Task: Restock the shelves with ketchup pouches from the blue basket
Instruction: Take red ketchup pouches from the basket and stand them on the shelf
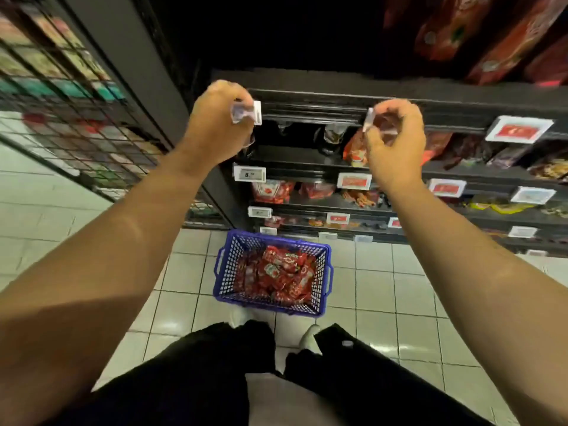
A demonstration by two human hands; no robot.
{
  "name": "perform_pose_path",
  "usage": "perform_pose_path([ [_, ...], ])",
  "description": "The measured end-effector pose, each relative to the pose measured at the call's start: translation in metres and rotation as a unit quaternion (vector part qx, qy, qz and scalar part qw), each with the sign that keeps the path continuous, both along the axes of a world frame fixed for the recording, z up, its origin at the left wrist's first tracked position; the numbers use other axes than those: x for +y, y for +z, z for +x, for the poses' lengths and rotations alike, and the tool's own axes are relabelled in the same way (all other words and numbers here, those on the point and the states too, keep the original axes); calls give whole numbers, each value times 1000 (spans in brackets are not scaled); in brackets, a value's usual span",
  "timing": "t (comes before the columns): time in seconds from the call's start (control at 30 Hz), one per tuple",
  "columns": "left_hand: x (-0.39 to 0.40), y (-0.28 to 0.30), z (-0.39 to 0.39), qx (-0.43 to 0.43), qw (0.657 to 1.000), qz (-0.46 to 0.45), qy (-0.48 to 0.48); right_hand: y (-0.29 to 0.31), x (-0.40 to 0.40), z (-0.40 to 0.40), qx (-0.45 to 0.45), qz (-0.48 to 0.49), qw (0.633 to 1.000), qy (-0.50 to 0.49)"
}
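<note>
Head view, blue basket (319, 250) heaped with glossy red ketchup pouches (281, 272)

White tiled floor (378, 290) — black wire rack (61, 96) at left

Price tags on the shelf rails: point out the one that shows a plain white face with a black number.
It is the price tag at the left end of the second rail, just under the left hand. Its neighbours along the rails show red faces.

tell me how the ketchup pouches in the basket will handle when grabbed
The pouches lie slumped and overlapping in the basket, so they probably flex and sag rather than stay stiff. Their glossy film looks somewhat slippery. Being flat, they are unlikely to roll.
</note>
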State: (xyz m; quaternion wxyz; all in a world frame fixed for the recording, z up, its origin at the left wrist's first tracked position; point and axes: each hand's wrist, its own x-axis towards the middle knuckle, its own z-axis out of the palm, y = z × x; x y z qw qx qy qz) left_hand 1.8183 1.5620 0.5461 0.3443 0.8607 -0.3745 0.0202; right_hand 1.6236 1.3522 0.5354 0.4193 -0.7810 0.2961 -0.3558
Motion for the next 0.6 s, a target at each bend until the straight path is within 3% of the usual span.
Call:
perform_pose_path([
  [0.1, 31, -36, -58, 25, 999, -28, 28, -37, 14, -40, -1, 74, 997, 28],
  [0.17, 50, -76, -92, 116, 992, 20, 43, -80, 20, -66, 88, 162, 980, 68],
  [0.27, 75, -135, -133, 293, 938, 169, 75, -152, 37, -107, 276, 277, 915, 102],
  [0.37, 100, -185, -162, 383, 879, 260, 112, -207, 61, -147, 383, 345, 853, 78],
  [0.47, 124, -233, -186, 442, 827, 328, 113, -246, 85, -168, 428, 381, 818, 57],
  [0.6, 152, -300, -199, 476, 783, 382, 122, -305, 113, -176, 432, 444, 785, 4],
])
